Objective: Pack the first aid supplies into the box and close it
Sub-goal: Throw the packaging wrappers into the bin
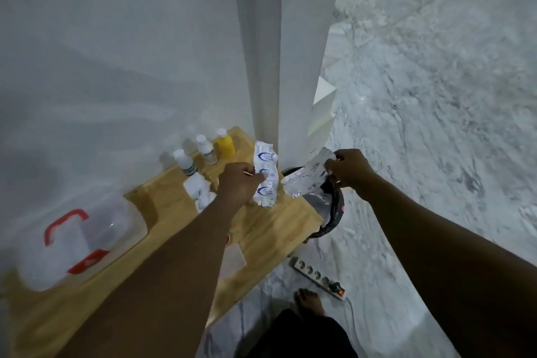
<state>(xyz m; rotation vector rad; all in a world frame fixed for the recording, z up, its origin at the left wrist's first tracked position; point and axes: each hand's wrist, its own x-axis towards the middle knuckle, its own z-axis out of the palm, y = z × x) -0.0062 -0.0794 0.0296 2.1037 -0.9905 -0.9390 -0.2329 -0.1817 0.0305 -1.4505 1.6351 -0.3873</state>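
Head view: left hand (236, 183) pinches an upright packet strip (265, 174), right hand (348, 171) grips a clear wrapper (305, 180) above a bin (331, 213); box (72, 241) lies leftward, nearer the left hand.

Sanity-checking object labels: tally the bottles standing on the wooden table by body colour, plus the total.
Yellow bottle: 1
Whitish bottles: 2
Total: 3
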